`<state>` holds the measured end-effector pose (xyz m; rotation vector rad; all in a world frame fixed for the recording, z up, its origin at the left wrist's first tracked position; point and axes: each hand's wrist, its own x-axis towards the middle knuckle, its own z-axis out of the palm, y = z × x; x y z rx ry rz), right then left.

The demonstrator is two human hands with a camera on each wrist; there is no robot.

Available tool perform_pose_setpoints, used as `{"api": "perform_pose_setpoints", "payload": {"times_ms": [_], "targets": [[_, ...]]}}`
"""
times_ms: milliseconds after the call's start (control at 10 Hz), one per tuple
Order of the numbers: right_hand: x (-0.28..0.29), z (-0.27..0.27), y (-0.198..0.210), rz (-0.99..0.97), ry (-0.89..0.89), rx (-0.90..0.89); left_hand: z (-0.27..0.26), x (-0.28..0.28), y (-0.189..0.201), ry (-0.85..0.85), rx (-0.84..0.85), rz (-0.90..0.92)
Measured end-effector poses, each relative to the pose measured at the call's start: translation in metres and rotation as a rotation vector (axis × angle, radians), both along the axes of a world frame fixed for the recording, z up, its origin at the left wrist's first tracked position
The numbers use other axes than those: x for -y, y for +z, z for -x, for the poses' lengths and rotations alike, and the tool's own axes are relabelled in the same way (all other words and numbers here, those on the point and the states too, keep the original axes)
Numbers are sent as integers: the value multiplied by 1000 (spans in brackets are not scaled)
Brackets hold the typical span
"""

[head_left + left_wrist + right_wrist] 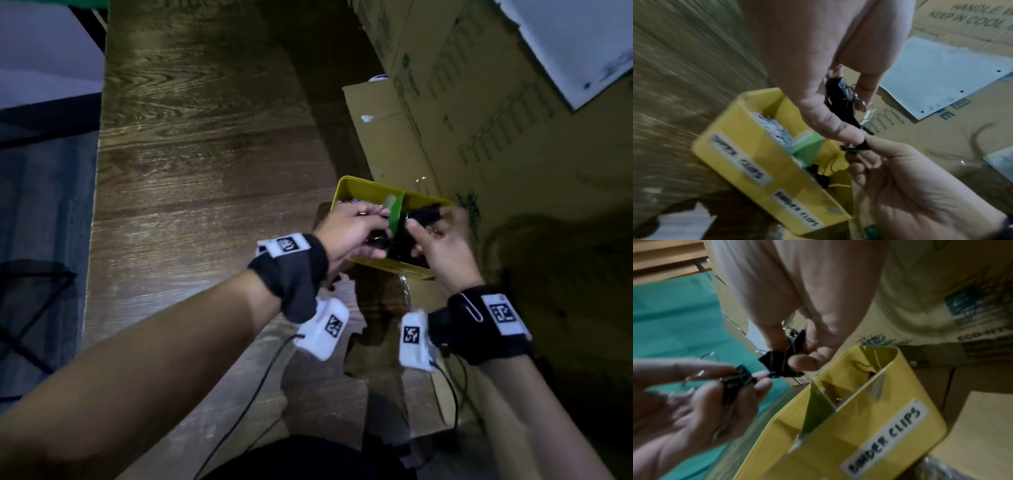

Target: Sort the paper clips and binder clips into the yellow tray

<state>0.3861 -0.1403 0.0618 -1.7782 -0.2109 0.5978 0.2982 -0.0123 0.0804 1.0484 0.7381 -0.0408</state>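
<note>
The yellow tray (346,192) sits at the table's right side, split by a green divider (396,212). Its left compartment, labelled for paper clips, holds a heap of paper clips (772,129). Its right one, labelled BINDER CLIPS (885,433), holds a few black binder clips (818,172). Both hands hover over the tray. My left hand (373,224) grips a bunch of black binder clips (840,97). My right hand (419,228) pinches another black binder clip (781,363), which touches the left hand's bunch.
Cardboard boxes (479,120) stand close behind and right of the tray, with a white sheet (575,41) on top. A silver paper clip (474,308) is hooked on my right wrist strap. Wooden tabletop (205,154) stretches to the left. Cables hang below the wrists.
</note>
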Motion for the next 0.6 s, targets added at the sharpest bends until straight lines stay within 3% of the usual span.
{"api": "perform_pose_setpoints", "payload": {"times_ms": [100, 200, 400, 500, 600], "targets": [[6, -22, -11, 253, -115, 48, -39, 19, 8, -5, -58, 36], [9, -30, -20, 468, -74, 79, -60, 31, 0, -44, -135, 16], [10, -36, -17, 680, 134, 115, -66, 39, -10, -342, -235, -361], [10, -37, -5, 704, 180, 157, -62, 39, -4, -322, -217, -387], [11, -39, 21, 596, 149, 255, -50, 32, -8, -198, -141, -342]]}}
